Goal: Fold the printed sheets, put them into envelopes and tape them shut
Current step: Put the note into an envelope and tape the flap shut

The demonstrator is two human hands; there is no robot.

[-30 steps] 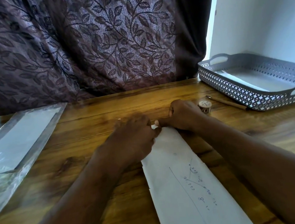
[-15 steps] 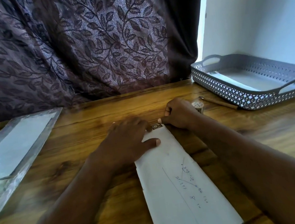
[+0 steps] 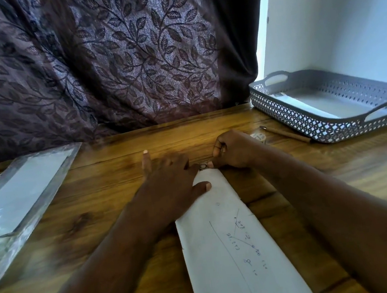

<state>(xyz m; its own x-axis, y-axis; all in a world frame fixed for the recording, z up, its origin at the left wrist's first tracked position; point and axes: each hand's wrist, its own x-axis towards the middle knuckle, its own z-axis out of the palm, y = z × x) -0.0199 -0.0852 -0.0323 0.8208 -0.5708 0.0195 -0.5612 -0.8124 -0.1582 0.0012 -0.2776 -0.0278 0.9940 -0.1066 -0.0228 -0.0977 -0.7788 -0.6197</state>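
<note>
A long white envelope (image 3: 232, 243) with pen lines and numbers on it lies on the wooden table (image 3: 114, 218), running from the near edge toward the middle. My left hand (image 3: 170, 180) lies flat on its far left corner, fingers spread, thumb on the paper. My right hand (image 3: 233, 149) is curled, its thumb and forefinger pinching the envelope's far end. A small dark round thing (image 3: 203, 166) sits between the two hands; I cannot tell what it is. A small tape roll (image 3: 259, 136) peeks out just behind my right hand.
A grey perforated tray (image 3: 316, 130) with white paper inside stands at the back right, and a thin brown pencil (image 3: 287, 134) lies in front of it. A clear plastic packet of white sheets (image 3: 19, 190) lies at the left. A dark leaf-patterned curtain hangs behind the table.
My left hand has uncurled and now lies flat with spread fingers on the envelope's far corner. My right hand stays pinched at the far end.
</note>
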